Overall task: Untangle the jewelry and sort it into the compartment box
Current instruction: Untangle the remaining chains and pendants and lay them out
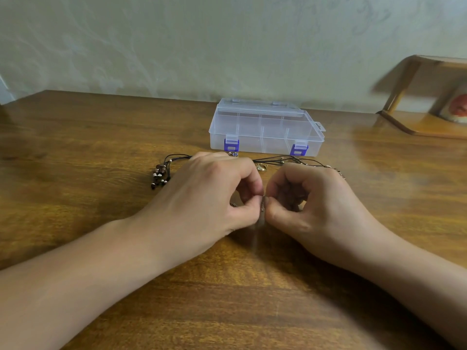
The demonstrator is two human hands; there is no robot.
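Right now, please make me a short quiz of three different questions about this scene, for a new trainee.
1. True or false: the box has its lid shut and both blue latches down.
2. Which lies to the left of the left hand? A) gold rings B) bead cluster C) the shelf
3. Fill in: both hands pinch a small ____ piece between them, above the table.

Key:
1. True.
2. B. The rings lie between the hands, near the box.
3. Metal; the right hand meets the left at the piece. It is too small to identify further.
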